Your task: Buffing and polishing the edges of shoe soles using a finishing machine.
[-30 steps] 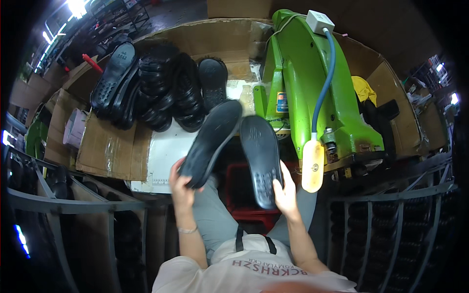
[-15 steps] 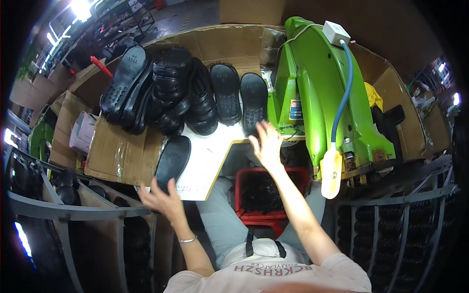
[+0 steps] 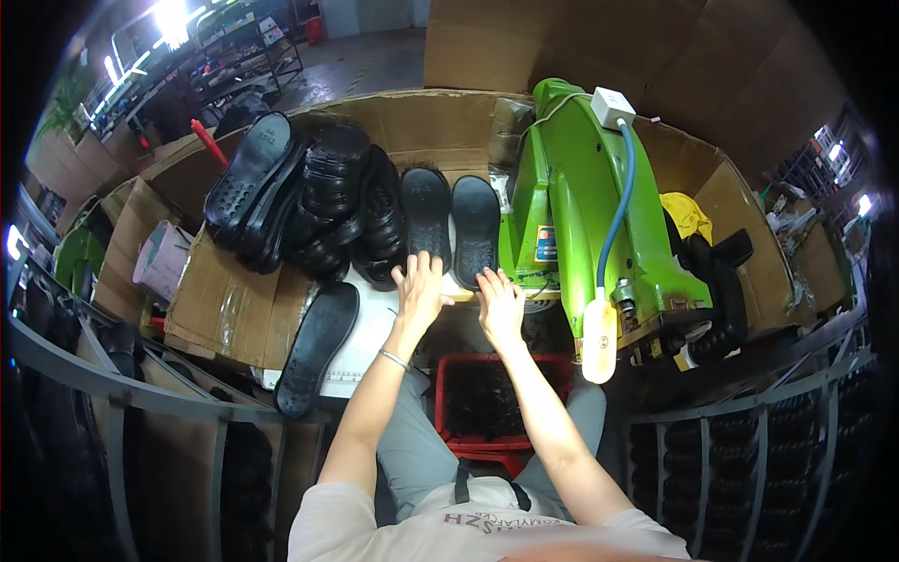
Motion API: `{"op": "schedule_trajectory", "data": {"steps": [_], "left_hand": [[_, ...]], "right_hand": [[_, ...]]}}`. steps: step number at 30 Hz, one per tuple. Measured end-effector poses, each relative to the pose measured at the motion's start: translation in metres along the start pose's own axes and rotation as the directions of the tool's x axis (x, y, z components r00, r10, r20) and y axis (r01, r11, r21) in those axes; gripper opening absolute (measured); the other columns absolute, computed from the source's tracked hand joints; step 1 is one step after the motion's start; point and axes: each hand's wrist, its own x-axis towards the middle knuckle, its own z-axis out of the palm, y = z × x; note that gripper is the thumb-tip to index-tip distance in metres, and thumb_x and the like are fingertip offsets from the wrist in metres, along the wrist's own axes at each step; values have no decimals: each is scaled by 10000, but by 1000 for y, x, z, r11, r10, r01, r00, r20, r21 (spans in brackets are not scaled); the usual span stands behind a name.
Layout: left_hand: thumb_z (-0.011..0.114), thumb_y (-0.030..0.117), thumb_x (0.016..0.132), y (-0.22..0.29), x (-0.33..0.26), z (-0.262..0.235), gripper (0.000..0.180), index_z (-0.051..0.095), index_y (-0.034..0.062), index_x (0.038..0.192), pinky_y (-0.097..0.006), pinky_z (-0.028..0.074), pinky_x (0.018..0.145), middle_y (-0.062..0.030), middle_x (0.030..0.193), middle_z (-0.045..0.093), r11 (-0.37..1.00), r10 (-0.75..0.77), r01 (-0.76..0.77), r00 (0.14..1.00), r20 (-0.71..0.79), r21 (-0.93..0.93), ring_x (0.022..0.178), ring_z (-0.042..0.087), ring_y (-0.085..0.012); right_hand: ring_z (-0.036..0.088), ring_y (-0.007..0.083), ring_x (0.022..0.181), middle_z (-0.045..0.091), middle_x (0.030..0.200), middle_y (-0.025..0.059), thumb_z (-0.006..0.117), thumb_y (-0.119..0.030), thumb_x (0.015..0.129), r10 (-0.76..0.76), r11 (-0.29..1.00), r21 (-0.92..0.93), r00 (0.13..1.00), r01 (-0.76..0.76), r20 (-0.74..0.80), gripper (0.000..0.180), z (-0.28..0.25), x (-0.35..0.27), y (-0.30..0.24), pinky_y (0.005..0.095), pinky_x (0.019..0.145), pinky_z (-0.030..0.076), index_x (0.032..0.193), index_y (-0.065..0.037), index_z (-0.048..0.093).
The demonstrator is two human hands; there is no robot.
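Note:
Two black shoe soles lie side by side on the white board (image 3: 375,323), their near ends toward me. My left hand (image 3: 421,292) reaches over the near end of the left sole (image 3: 427,211), fingers apart and fingertips on it. At the near end of the right sole (image 3: 476,229), my right hand (image 3: 502,307) has its fingers extended, fingertips at its edge. Another single sole (image 3: 320,347) lies slanted at the board's left, overhanging the near edge. Behind it are stacked soles (image 3: 332,187) and a leaning row of soles (image 3: 248,178).
A green machine (image 3: 599,206) with a blue cable and a pale yellow paddle-shaped part (image 3: 599,339) stands at right. A red crate (image 3: 438,398) of black scraps sits below, between my knees. Cardboard walls (image 3: 393,117) surround the bench; metal racks (image 3: 215,412) flank me.
My left hand has left the near end of the slanted sole and moved right to the left sole of the pair. The right hand stays by the right sole. The view has shifted slightly.

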Motion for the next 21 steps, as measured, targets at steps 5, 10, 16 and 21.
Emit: {"op": "schedule_trajectory", "data": {"steps": [5, 10, 16, 21], "left_hand": [[872, 221, 557, 2, -33, -4, 646, 544, 65, 1091, -469, 327, 857, -104, 1026, 515, 999, 15, -13, 999, -32, 39, 1011, 469, -293], [787, 171, 596, 0, -63, -25, 488, 579, 92, 1030, -481, 349, 812, -93, 941, 534, 997, 76, -75, 994, -84, 26, 968, 488, -297], [788, 91, 490, 9, -156, -144, 452, 625, 64, 912, -397, 397, 703, -87, 841, 472, 961, -20, -75, 941, -337, -265, 798, 477, -291], [784, 54, 470, -13, -235, -209, 528, 637, 45, 978, -426, 407, 734, -91, 799, 409, 994, -2, -33, 950, -313, -106, 784, 443, -295]], "right_hand": [[537, 286, 1183, 599, 1252, 84, 605, -112, 845, -17, 1000, -13, 997, 16, -74, 311, 1, 3, -1, 410, 956, 366, 1150, -53, 619], [532, 287, 1188, 596, 1257, 82, 641, -138, 819, -36, 999, 0, 996, 37, -85, 341, 5, -3, -11, 413, 959, 367, 1151, -62, 621], [502, 275, 1222, 572, 1289, 72, 675, -173, 796, 18, 998, 62, 1000, -17, -5, 372, 6, -8, -2, 421, 986, 344, 1154, -90, 618], [490, 329, 1223, 516, 1348, 135, 668, -149, 810, 38, 998, 50, 999, -37, -19, 406, -9, -4, -8, 461, 958, 384, 1203, -82, 592]]}}
